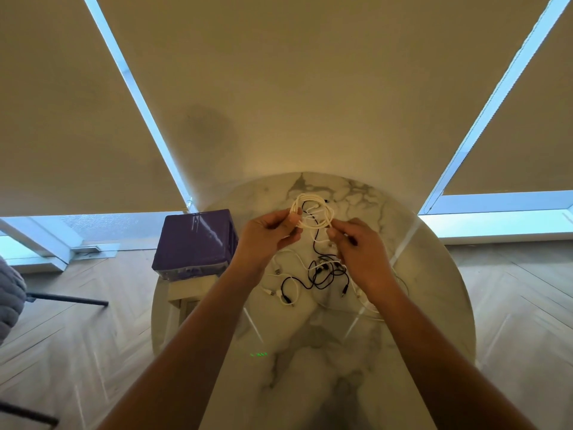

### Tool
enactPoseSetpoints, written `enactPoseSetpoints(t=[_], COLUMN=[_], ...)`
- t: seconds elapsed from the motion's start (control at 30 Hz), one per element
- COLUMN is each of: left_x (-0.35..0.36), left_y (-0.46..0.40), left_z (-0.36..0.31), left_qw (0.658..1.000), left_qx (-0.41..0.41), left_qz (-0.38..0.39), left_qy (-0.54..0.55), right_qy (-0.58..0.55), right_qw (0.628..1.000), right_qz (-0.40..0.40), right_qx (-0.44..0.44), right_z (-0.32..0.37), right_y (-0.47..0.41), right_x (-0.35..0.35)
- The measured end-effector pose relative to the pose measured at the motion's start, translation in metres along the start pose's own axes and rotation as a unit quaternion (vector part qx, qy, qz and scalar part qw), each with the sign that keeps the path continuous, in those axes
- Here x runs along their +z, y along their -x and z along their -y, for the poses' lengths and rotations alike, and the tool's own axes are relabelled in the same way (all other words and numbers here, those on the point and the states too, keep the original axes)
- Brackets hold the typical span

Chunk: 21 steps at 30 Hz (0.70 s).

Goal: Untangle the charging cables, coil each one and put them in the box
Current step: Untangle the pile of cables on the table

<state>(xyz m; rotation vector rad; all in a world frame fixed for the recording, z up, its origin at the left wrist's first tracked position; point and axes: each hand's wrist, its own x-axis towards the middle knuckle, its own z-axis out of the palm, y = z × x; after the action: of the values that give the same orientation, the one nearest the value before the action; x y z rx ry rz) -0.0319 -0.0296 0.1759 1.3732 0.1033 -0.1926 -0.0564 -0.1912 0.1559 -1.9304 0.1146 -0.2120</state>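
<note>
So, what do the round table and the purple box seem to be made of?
The round table looks like polished marble, or a marble-look top: white with grey veins, and it mirrors the window light in streaks. The purple box has a smooth, glossy skin, maybe plastic or wrapped in film, since its top shows bright reflections. Which one, I cannot tell.

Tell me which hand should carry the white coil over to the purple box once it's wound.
Left, probably. The left hand already pinches the looped white charging cable, and the purple lidded box sits at the round marble table's left edge, beside that hand. The right hand only holds the loose end, farther away.
</note>
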Motion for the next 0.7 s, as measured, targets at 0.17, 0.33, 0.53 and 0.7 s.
enactPoseSetpoints(t=[0.17,0.33,0.53,0.7], left_x=[-0.001,-0.005,-0.002,-0.003], left_y=[0.003,0.005,-0.001,-0.002], left_z=[0.007,0.006,-0.009,-0.010], left_qw=[0.999,0.980,0.957,0.961], left_qx=[-0.035,-0.051,0.056,0.068], left_qz=[0.028,0.090,0.078,0.059], left_qy=[-0.022,-0.170,-0.273,-0.260], right_qy=[0.008,0.023,0.158,0.177], right_qw=[0.999,0.999,0.986,0.976], right_qz=[-0.045,-0.043,0.011,0.059], right_qx=[-0.017,0.009,-0.047,-0.111], right_z=[0.004,0.007,0.000,-0.009], right_y=[-0.003,0.001,-0.003,-0.006], right_x=[-0.004,-0.005,-0.004,-0.001])
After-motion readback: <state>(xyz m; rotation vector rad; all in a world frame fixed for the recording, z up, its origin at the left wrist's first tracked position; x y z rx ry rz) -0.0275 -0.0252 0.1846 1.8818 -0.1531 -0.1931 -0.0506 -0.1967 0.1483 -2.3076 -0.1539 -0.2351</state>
